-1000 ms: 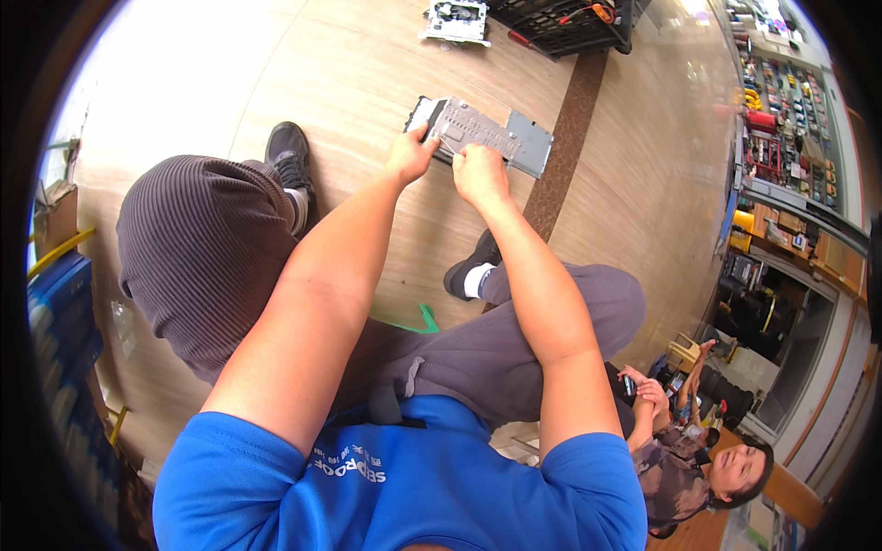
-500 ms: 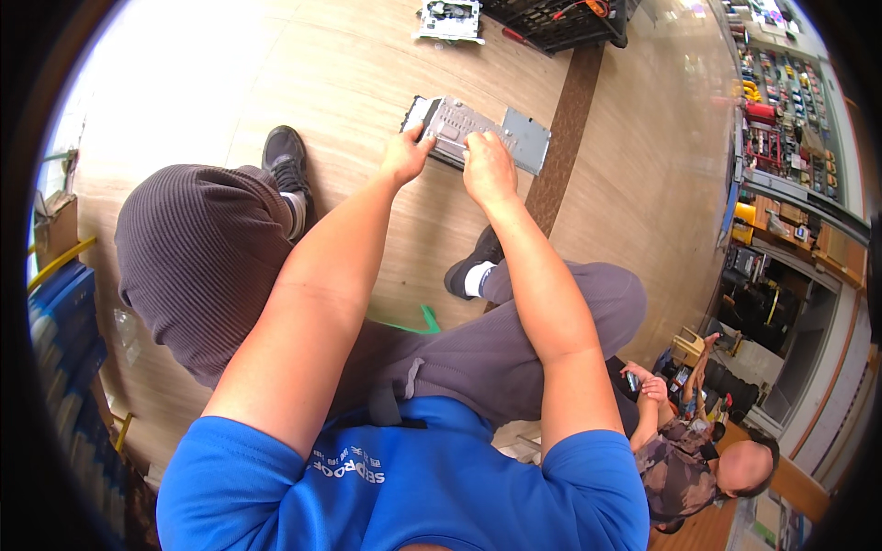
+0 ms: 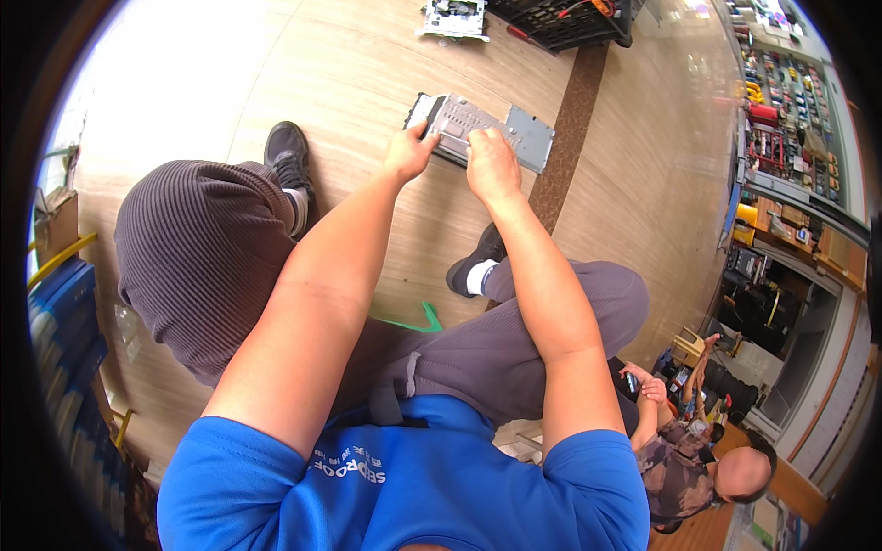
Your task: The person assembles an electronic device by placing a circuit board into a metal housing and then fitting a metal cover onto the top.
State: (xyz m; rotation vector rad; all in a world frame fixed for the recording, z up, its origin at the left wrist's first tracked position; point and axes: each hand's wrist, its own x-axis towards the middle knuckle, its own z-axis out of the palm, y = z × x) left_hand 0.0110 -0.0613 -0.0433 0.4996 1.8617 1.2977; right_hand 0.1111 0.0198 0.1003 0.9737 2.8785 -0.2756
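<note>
Right hand [image 3: 494, 167] shifts right along upper-centre metal casing [image 3: 459, 119], curled, hold unclear; left hand [image 3: 408, 156] grips left end, apparently bracing.

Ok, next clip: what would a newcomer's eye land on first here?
Probably the bright blue shirt, which fills the bottom middle of the view. Then the silver metal casing above centre, with the left hand gripping its left end and the right hand at its near side. At the top edge, a black crate stands out against the pale floor.
</note>
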